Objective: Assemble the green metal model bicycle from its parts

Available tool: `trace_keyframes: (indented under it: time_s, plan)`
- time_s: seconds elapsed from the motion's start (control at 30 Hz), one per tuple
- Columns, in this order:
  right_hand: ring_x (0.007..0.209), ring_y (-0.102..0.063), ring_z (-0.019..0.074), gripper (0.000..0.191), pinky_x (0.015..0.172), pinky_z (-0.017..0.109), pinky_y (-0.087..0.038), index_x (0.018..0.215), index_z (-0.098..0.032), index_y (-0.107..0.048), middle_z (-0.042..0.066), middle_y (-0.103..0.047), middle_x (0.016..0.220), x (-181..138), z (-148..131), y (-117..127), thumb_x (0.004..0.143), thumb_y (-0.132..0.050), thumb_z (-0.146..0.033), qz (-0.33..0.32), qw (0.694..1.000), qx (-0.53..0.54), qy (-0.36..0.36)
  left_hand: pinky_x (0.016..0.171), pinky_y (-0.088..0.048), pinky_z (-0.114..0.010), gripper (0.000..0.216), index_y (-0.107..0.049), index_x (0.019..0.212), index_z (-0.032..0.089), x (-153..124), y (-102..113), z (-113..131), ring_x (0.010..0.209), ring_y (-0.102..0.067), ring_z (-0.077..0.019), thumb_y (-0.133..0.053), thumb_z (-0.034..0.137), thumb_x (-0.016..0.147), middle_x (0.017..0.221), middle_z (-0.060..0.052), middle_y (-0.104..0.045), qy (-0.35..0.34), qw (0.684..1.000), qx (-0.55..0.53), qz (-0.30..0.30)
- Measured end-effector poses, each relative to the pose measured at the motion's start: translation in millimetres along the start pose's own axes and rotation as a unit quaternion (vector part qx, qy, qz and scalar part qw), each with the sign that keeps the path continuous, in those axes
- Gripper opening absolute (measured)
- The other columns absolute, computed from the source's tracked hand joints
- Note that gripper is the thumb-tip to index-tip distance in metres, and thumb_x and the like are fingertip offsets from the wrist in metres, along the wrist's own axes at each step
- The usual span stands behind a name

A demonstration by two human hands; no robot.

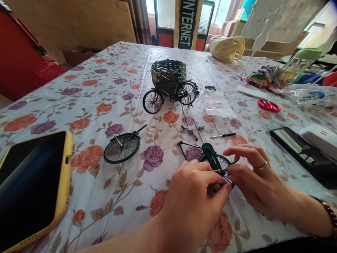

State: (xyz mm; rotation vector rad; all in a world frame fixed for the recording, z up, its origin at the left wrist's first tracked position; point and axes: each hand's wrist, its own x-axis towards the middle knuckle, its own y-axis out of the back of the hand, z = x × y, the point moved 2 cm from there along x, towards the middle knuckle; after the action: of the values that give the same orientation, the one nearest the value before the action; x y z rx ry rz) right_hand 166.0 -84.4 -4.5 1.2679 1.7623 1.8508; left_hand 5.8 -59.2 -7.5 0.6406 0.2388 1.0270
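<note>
A dark green model bicycle frame with its rear wheel [210, 154] lies tilted on the flowered tablecloth, pinched between both hands. My left hand [193, 196] is closed, thumb and fingers gripping the rear wheel's lower side and partly hiding it. From the right, my right hand [259, 182], with a ring, grips the same part near the wheel hub with thumb and index finger; its other fingers are curved. Whether a small piece sits between the fingertips is hidden. Farther left lies a green front wheel with its fork [121, 148]. Beyond the frame is a silvery handlebar piece [190, 133].
A thin screwdriver [223, 135] lies beyond my right hand. An assembled black model bicycle [171, 96] leans by a woven basket [168, 66]. A yellow-cased phone [34, 186] is at left; red scissors [268, 105], a plastic bag [218, 105] and a black case [302, 154] are right.
</note>
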Motion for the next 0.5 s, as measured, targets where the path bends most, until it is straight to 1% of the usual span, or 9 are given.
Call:
trace_keyframes:
  time_s: [0.1, 0.23, 0.37, 0.43, 0.5]
  plan:
    - [0.101, -0.037, 0.0234, 0.016, 0.083, 0.04, -0.035, 0.089, -0.013, -0.046, 0.013, -0.038, 0.113, 1, 1, 1, 0.077, -0.046, -0.004, 0.011, 1.0, -0.008, -0.009, 0.066, -0.037, -0.028, 0.013, -0.067, 0.068, 0.026, 0, 0, 0, 0.069, -0.051, -0.0127, -0.056, 0.028, 0.075, 0.067, 0.004, -0.058, 0.01, 1.0, -0.003, -0.002]
    - [0.101, -0.04, 0.0223, 0.014, 0.083, 0.039, -0.036, 0.088, -0.014, -0.047, 0.012, -0.042, 0.109, 2, 2, 4, 0.079, -0.042, -0.004, 0.032, 0.999, 0.001, -0.029, 0.067, -0.037, -0.028, 0.012, -0.067, 0.068, 0.026, 1, 1, 2, 0.069, -0.051, -0.0128, -0.057, 0.029, 0.074, 0.066, 0.004, -0.058, 0.023, 1.0, -0.014, -0.007]
    - [0.103, -0.043, 0.0208, 0.018, 0.084, 0.036, -0.038, 0.093, -0.016, -0.048, 0.011, -0.045, 0.108, 4, 9, 10, 0.08, -0.041, -0.005, 0.055, 0.993, 0.049, -0.096, 0.067, -0.037, -0.028, 0.013, -0.068, 0.069, 0.026, 1, 2, 2, 0.069, -0.052, -0.0131, -0.056, 0.028, 0.075, 0.066, 0.003, -0.058, 0.037, 0.999, -0.018, -0.014]
    - [0.103, -0.045, 0.0189, 0.022, 0.086, 0.034, -0.038, 0.101, -0.017, -0.048, 0.01, -0.047, 0.107, 6, 12, 12, 0.082, -0.041, -0.008, 0.04, 0.989, 0.076, -0.12, 0.066, -0.038, -0.028, 0.013, -0.068, 0.069, 0.025, 1, 3, 2, 0.069, -0.052, -0.0135, -0.056, 0.028, 0.074, 0.067, 0.002, -0.059, 0.039, 0.999, -0.019, -0.014]
    - [0.103, -0.046, 0.0173, 0.026, 0.087, 0.032, -0.038, 0.107, -0.019, -0.047, 0.008, -0.049, 0.108, 9, 14, 12, 0.083, -0.042, -0.01, 0.008, 0.987, 0.11, -0.12, 0.067, -0.038, -0.029, 0.013, -0.068, 0.069, 0.024, 1, 3, 2, 0.07, -0.053, -0.014, -0.057, 0.028, 0.074, 0.068, 0.002, -0.06, 0.039, 0.999, -0.022, -0.011]
